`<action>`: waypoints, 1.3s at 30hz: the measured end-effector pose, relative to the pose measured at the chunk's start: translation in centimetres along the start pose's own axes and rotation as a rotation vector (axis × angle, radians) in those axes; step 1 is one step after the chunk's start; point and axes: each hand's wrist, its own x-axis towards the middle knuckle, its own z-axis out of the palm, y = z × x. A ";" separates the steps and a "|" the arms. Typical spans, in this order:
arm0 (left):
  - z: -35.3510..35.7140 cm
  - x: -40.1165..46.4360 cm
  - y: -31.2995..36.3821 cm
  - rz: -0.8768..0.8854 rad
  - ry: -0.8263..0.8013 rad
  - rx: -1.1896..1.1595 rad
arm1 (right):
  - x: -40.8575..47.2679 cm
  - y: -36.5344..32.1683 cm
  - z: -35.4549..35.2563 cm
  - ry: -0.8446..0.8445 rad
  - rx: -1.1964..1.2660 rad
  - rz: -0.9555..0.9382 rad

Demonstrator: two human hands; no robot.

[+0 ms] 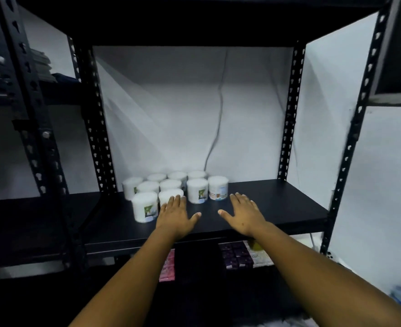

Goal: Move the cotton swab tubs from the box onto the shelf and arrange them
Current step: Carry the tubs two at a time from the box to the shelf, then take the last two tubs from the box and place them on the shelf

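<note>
While hands (208, 214) spread, shelf (277, 204) open rightward

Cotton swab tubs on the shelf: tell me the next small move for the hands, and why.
Probably nudge the tub with the orange label left, against the cluster of tubs. It stands at the right end, out of line with the rows. Both the left hand and the right hand are open and empty over the shelf, the right nearer that tub.

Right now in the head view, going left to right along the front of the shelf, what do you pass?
Green-label tub → left hand → right hand → bare shelf → right post.
</note>
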 end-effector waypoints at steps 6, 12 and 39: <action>0.3 -0.7 6.0 0.123 0.001 -0.030 | -4.3 5.0 -2.6 0.030 -0.022 0.115; 1.3 -1.4 11.7 0.249 -0.020 -0.069 | -8.9 9.7 -4.7 0.079 -0.032 0.225; 15.2 -3.6 34.3 0.737 -0.224 -0.226 | -25.8 29.5 -2.2 0.111 0.032 0.693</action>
